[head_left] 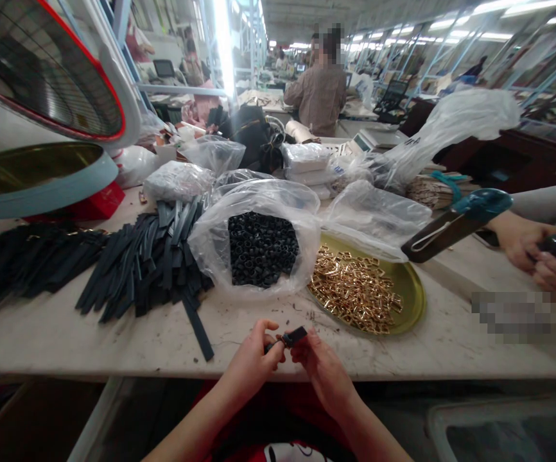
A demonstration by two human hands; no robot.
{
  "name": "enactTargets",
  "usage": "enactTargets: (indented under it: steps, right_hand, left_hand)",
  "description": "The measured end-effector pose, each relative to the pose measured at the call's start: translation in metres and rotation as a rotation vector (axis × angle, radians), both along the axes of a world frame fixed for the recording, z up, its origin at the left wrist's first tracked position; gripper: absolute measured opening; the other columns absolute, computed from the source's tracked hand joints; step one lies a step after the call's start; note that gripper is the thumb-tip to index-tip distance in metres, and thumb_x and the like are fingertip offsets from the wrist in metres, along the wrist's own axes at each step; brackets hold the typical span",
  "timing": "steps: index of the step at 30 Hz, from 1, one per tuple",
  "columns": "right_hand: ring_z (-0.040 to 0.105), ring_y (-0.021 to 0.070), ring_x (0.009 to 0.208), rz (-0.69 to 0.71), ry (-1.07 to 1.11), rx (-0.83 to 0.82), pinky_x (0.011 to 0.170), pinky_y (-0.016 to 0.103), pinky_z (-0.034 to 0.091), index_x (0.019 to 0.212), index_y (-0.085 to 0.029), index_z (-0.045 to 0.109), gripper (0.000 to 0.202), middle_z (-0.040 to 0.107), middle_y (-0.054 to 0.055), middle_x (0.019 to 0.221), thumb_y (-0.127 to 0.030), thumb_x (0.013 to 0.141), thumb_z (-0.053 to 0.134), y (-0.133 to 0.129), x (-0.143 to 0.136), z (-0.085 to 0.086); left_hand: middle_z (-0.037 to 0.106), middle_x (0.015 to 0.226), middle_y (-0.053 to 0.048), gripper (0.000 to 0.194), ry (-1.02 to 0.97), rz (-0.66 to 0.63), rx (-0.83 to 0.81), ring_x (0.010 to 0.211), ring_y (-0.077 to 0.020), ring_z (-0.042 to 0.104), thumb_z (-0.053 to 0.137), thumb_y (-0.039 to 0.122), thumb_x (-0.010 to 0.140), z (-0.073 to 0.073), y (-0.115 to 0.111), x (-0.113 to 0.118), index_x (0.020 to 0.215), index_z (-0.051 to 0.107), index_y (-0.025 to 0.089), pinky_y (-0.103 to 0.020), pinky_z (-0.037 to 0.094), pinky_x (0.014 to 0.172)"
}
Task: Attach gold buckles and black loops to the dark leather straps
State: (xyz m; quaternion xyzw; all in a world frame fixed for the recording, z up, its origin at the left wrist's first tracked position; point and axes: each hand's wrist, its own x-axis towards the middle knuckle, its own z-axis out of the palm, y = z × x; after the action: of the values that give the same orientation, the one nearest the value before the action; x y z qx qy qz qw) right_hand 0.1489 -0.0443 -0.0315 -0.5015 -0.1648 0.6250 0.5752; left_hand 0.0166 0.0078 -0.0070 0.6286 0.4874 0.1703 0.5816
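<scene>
Near the table's front edge, my left hand [253,353] and my right hand [321,366] hold one small dark strap piece [295,336] between them. The fingers of both are closed on it, and some small metal shows at its middle. Just beyond, a clear plastic bag [205,256] stands open, full of small black loops [263,249]. To its right lies a round gold tray [417,301] with many gold metal buckles [355,289]. A fanned pile of dark flat strips [138,266] spreads left of the bag, one strip pointing toward the front edge.
More dark strips [32,256] lie far left, under a fan [51,70] and a scale pan [42,183]. Plastic-wrapped packs [307,160] stand behind. At right are a dark tool with a teal end [456,224] and another person's hands [542,253]. A person [321,90] stands farther back.
</scene>
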Motion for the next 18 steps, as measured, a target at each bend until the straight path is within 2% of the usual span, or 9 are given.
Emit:
enactTargets:
  steps: [2,5,9,12,15,18]
  right_hand:
    - [0.049,0.0139,0.064,-0.008,0.048,-0.003,0.064,0.027,0.037,0.075,-0.016,0.068,0.04,0.062,0.003,0.069,-0.055,0.071,0.059,0.001,0.005,0.002]
    - [0.047,0.0119,0.062,0.069,0.146,0.012,0.061,0.025,0.036,0.075,-0.018,0.066,0.027,0.06,0.0,0.068,-0.043,0.067,0.069,0.002,0.011,0.01]
    - [0.048,0.0115,0.061,0.078,0.311,-0.064,0.061,0.025,0.037,0.067,-0.018,0.063,0.025,0.06,-0.001,0.067,-0.042,0.064,0.071,0.002,0.012,0.013]
    - [0.047,0.0093,0.058,0.093,0.288,-0.037,0.059,0.023,0.035,0.069,-0.018,0.062,0.019,0.059,-0.003,0.065,-0.033,0.065,0.073,0.0,0.011,0.011]
    - [0.05,0.01,0.065,0.224,0.282,-0.019,0.062,0.023,0.035,0.083,-0.018,0.063,0.023,0.062,-0.001,0.076,-0.032,0.067,0.072,-0.005,0.009,0.011]
    - [0.05,0.0107,0.066,0.349,0.289,-0.038,0.061,0.022,0.035,0.083,-0.015,0.063,0.024,0.062,0.001,0.076,-0.034,0.069,0.07,-0.01,0.009,0.013]
  left_hand:
    - [0.059,0.059,0.005,0.024,-0.004,0.03,-0.027,0.049,-0.0123,0.053,0.049,0.028,0.075,0.001,0.003,0.0,0.094,0.037,0.019,-0.024,0.041,0.05]
    - [0.059,0.059,0.005,0.021,-0.001,0.06,-0.032,0.048,-0.0117,0.053,0.05,0.031,0.075,0.004,0.005,0.001,0.087,0.037,0.02,-0.023,0.04,0.049]
    - [0.056,0.057,0.005,0.015,0.1,0.004,0.038,0.052,-0.012,0.053,0.05,0.032,0.075,0.01,0.003,0.001,0.074,0.042,0.02,-0.022,0.037,0.05]
    - [0.055,0.057,0.005,0.015,0.179,-0.03,0.122,0.055,-0.0126,0.052,0.051,0.033,0.075,0.01,0.0,-0.001,0.07,0.047,0.019,-0.022,0.035,0.051]
    - [0.056,0.061,0.004,0.016,0.186,-0.042,0.148,0.058,-0.0128,0.052,0.051,0.034,0.075,0.008,-0.003,-0.002,0.072,0.048,0.019,-0.021,0.035,0.053]
    - [0.057,0.064,0.003,0.015,0.275,-0.064,0.191,0.06,-0.0135,0.052,0.053,0.033,0.074,0.009,-0.005,-0.003,0.074,0.049,0.019,-0.022,0.034,0.054]
